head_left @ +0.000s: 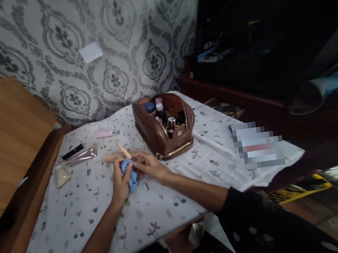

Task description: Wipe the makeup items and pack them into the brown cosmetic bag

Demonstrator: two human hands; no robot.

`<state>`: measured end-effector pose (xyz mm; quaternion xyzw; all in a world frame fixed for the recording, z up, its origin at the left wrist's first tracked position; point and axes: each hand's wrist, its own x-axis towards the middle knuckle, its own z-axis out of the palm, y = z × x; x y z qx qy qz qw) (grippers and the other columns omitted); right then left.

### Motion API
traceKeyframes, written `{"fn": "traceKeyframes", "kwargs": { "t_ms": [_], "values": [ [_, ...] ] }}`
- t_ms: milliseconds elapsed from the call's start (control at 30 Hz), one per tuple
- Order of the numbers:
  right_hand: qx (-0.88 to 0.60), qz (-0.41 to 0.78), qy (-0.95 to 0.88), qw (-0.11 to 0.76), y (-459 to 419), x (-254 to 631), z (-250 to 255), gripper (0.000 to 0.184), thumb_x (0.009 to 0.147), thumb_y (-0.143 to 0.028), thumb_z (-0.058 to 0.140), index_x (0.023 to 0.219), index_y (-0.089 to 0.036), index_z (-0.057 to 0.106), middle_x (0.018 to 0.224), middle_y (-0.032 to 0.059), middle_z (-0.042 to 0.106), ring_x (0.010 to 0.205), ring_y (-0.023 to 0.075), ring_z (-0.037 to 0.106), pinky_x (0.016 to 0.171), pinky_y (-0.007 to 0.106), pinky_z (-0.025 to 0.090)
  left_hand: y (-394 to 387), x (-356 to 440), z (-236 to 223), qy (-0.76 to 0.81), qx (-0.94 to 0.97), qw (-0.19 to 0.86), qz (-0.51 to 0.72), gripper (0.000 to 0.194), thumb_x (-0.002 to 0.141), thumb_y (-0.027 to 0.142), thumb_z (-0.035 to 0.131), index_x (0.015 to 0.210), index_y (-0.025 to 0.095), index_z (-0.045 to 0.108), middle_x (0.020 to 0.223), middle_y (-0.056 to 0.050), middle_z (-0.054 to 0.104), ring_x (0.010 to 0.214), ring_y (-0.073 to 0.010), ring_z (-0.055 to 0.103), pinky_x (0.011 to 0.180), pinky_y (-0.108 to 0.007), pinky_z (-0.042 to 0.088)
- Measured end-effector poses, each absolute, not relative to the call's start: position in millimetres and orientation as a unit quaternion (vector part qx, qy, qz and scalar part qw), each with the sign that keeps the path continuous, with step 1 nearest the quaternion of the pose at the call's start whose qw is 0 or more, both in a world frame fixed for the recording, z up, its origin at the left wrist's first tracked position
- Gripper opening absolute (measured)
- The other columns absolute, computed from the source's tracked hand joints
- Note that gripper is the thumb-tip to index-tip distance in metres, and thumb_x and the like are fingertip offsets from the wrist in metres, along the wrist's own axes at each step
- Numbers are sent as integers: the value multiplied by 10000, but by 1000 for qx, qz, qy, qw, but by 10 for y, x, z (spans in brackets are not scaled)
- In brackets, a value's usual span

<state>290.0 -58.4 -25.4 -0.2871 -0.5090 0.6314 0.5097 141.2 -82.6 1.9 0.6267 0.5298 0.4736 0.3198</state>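
My left hand (120, 182) is closed around a crumpled blue cloth (132, 182). A slim yellowish stick-like item (123, 149) points up and to the left out of the cloth; its exact kind is unclear. The fingers of my right hand (147, 165) pinch at its lower end, beside the cloth. Just behind my hands lies a tan tube-like item (110, 157), partly hidden by them. To the right of my right hand stands a brown toiletry bag (171, 143), unzipped, with several bottles and jars inside, among them a silver-capped bottle (171, 123).
On the patterned tablecloth (102, 236) to the left are a pink tube (104, 134), a black slim tube (72, 151), a shiny pink tube (82, 155) and a cream-coloured tube (62, 176). A blurred-out packet (258, 145) lies right. A wooden panel (4, 141) borders the left.
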Motion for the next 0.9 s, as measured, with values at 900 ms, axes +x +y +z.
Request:
{"fn": "traceKeyframes", "kwargs": {
  "t_ms": [900],
  "values": [
    [-333, 580, -601, 439, -751, 2926, -153, 408, 809, -437, 713, 1101, -160, 641, 611, -61, 576, 492, 94, 564, 475, 205, 390, -612, 949, 215, 511, 495, 388, 586, 342, 726, 481, 780, 883, 203, 656, 678, 21, 627, 580, -127, 559, 540, -208, 445]
  ]
}}
